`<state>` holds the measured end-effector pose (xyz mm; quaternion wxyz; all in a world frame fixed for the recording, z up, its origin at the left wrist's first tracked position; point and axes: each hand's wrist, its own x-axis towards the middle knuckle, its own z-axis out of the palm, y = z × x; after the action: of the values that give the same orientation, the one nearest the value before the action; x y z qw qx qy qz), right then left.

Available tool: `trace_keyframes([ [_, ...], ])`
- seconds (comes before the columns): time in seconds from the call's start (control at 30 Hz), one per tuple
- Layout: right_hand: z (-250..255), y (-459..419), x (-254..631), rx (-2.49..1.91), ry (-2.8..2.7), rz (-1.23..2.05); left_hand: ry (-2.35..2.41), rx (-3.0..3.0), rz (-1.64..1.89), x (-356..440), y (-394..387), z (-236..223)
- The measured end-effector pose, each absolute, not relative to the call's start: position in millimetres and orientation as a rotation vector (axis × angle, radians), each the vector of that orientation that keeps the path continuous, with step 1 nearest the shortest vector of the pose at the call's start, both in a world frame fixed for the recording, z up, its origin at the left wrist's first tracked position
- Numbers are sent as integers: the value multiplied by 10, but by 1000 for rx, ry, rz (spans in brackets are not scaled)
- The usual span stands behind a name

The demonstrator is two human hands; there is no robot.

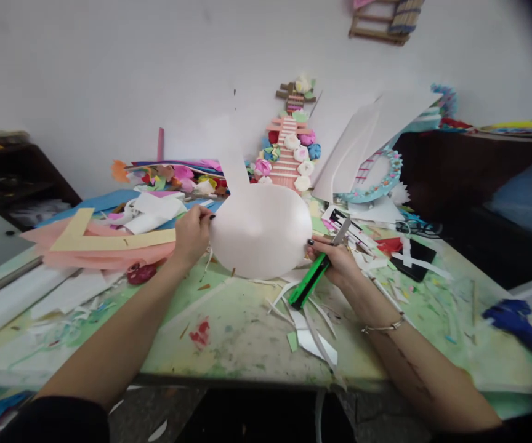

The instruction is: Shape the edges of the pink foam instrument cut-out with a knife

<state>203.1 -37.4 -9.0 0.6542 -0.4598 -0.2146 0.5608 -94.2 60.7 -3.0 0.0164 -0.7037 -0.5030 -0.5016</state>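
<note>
Both hands hold up a white rounded card cutout [261, 231] with a narrow neck rising at its upper left. My left hand [194, 234] pinches the cutout's left edge. At the opposite edge, my right hand [335, 261] grips the card between thumb and fingers. That same hand also has a green utility knife [311, 280] in it, its blade extended and pointing up and to the right, away from the card. Thin white paper offcuts [314, 344] lie on the table below the knife.
Pink and cream paper sheets [109, 240] lie left, beside a white roll [12, 301]. Behind the cutout stands a decoration with paper flowers [291, 151]. Large white sheets [362, 141] lean at the back right. A black square [414, 259] and blue glove-like item [518, 317] lie right.
</note>
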Motion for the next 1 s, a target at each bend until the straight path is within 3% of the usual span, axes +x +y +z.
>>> trace_keyframes([
  [0.37, -73, -390, 2043, -1027, -500, 1271, -1633, -2217, -1759, -932, 632, -35],
  [0.73, -68, -386, 2057, -1019, -445, 1234, -1707, -2285, -2863, -872, 672, -54],
  [1.0, -78, -365, 2085, -975, -389, 1174, -1798, -2588, -2821, -789, 593, -105],
])
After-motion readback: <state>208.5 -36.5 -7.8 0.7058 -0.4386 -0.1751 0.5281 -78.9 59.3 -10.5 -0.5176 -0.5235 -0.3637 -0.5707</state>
